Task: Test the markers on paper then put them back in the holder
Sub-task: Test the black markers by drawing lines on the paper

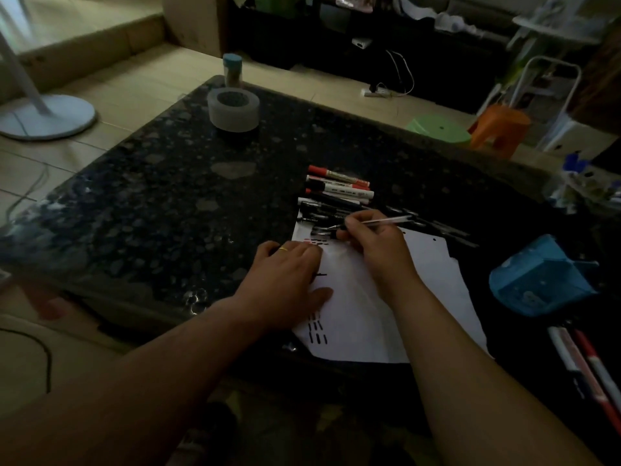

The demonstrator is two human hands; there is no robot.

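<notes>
A white sheet of paper (420, 287) with short black and red test strokes lies on the dark stone table (168, 203). My left hand (285, 280) presses flat on the sheet's left edge, fingers spread. My right hand (376, 243) grips a clear-barrelled pen (386, 222), its tip touching the paper near the upper left strokes. Behind the paper lies a row of red-capped markers (339, 185) and black pens (322, 208). A blue holder (541, 277) lies on its side to the right of the sheet.
A grey tape roll (233, 109) and a small blue-lidded jar (232, 70) stand at the table's far side. More markers (584, 361) lie at the near right edge. A fan base (43, 116), green stool (440, 127) and orange stool (499, 127) stand on the floor.
</notes>
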